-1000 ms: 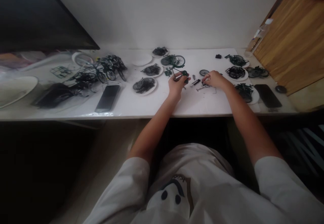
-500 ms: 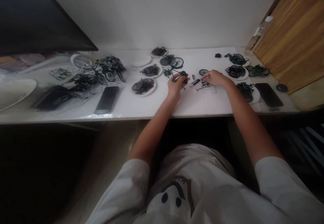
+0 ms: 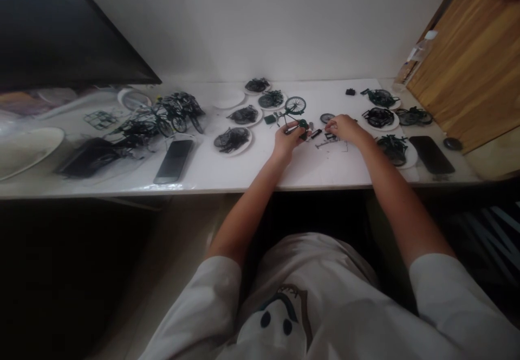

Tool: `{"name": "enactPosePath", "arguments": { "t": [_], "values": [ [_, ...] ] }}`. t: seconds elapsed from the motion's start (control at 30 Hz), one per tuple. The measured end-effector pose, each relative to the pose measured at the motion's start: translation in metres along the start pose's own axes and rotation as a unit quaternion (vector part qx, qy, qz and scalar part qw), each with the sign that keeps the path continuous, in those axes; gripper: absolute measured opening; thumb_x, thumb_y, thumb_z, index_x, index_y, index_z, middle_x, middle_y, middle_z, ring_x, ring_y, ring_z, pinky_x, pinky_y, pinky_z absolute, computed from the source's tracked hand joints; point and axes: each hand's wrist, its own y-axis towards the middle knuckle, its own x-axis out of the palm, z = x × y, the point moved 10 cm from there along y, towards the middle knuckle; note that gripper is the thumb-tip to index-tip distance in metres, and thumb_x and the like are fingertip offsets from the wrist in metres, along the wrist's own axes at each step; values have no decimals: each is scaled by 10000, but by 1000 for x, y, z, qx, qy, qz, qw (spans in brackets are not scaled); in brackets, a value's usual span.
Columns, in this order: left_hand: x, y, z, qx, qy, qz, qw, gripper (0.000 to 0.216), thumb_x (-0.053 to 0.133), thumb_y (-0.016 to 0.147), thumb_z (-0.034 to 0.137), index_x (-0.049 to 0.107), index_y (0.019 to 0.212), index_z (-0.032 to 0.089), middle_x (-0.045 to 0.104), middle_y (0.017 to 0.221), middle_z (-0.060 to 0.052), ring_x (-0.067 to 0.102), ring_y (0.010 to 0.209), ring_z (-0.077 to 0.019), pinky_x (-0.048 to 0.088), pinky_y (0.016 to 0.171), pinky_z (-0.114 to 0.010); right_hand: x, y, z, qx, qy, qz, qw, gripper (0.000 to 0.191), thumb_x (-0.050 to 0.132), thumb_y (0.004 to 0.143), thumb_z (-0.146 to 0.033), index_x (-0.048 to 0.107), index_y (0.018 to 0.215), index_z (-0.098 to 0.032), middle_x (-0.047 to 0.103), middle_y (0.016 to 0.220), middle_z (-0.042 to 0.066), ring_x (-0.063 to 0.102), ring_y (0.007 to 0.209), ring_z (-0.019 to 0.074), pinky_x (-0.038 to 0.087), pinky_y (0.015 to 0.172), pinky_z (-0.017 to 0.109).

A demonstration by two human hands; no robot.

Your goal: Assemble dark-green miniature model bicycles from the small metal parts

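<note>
My left hand (image 3: 289, 139) is closed round the dark green frame of a partly built model bicycle (image 3: 301, 129). Its single spoked wheel (image 3: 295, 105) points away from me, up from the fingers. My right hand (image 3: 344, 129) is just to the right, low over loose parts, its fingertips drawn together in a pinch. Whatever is between them is too small to make out. A loose model wheel (image 3: 326, 117) lies beside these fingertips. Thin frame-like parts (image 3: 324, 144) and a small black part (image 3: 316, 134) lie on the white sheet between the hands.
White plates of dark bicycle parts stand left (image 3: 248, 142) and right (image 3: 413, 157). Several assembled model bicycles (image 3: 179, 111) cluster at the left, near a phone (image 3: 174, 161). A second phone (image 3: 431, 154) and a clear bottle (image 3: 422, 48) are at the right. A dark screen (image 3: 73, 34) overhangs the left.
My left hand has shifted slightly right with the model bicycle, whose wheel has swung rightward. My right fingers have drawn closer together over the loose parts.
</note>
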Motion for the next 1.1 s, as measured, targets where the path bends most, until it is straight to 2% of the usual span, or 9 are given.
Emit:
{"name": "enactPosePath", "arguments": {
  "t": [0.2, 0.3, 0.43, 0.57, 0.7, 0.8, 0.97, 1.03, 1.1],
  "values": [
    [12, -5, -7, -21, 12, -51, 998, 298, 902, 867, 74, 714, 1084, 153, 885, 1001, -122, 882, 929, -217, 658, 1135, -494, 3, -2, -2, -6, -11, -2, 1000, 270, 725, 1044, -287, 881, 1218, -151, 879, 1209, 177, 811, 1123, 322, 571, 970, 369],
    [19, -10, -7, -27, 30, -84, 996, 280, 888, 889, 83, 724, 1108, 144, 890, 1013, -134, 891, 956, -236, 655, 1154, -515, 2, -4, -6, -13, -25, 5, 1000, 275, 688, 1057, -269, 875, 1233, -171, 876, 1239, 170, 803, 1148, 327, 569, 999, 380],
    [22, -14, -5, -25, 42, -86, 995, 265, 881, 900, 76, 718, 1096, 150, 891, 1017, -140, 896, 985, -256, 650, 1172, -539, 5, -4, -8, -8, -48, 11, 999, 274, 656, 1062, -244, 870, 1228, -205, 871, 1242, 155, 791, 1124, 312, 564, 972, 360],
    [21, -15, -4, -22, 45, -81, 995, 260, 900, 889, 72, 736, 1078, 145, 889, 999, -133, 888, 903, -237, 657, 1153, -544, 8, -2, -9, -13, -67, 37, 997, 308, 587, 1055, -171, 866, 1184, -197, 843, 1249, 168, 746, 1172, 314, 555, 945, 360],
    [21, -14, -5, -27, 46, -82, 995, 289, 932, 862, 74, 759, 1084, 138, 890, 1018, -143, 890, 916, -240, 660, 1143, -528, 2, -6, -18, -43, -3, 80, 996, 309, 543, 1055, -174, 840, 1138, -202, 819, 1270, 159, 685, 1278, 327, 551, 1039, 393],
    [22, -13, -6, -22, 60, -94, 994, 335, 951, 845, 95, 764, 1119, 134, 897, 1031, -138, 893, 951, -244, 672, 1131, -508, -12, -17, -30, -60, 94, 115, 987, 293, 537, 1032, -178, 815, 1126, -189, 804, 1248, 157, 696, 1189, 305, 546, 1098, 426],
    [22, -12, -9, -13, 73, -115, 991, 400, 997, 815, 149, 780, 1150, 138, 903, 1085, -144, 885, 905, -223, 698, 1089, -471, -33, -47, -52, -75, 166, 194, 964, 206, 552, 1089, -267, 753, 1124, -237, 748, 1198, 110, 638, 1066, 261, 548, 1033, 394],
    [23, -12, -10, -16, 79, -127, 989, 423, 1002, 813, 157, 780, 1173, 132, 902, 1084, -136, 880, 890, -209, 706, 1068, -449, -29, -54, -60, -112, 181, 198, 957, 160, 578, 1110, -303, 725, 1070, -253, 704, 1111, 76, 609, 1016, 245, 537, 997, 375],
    [25, -13, -10, -19, 85, -146, 985, 440, 993, 824, 154, 775, 1205, 119, 901, 1077, -121, 876, 888, -199, 711, 1057, -437, -26, -61, -66, -172, 212, 217, 937, 136, 608, 1098, -297, 707, 1018, -250, 652, 1014, 48, 576, 915, 227, 525, 926, 369]
  ]
}}
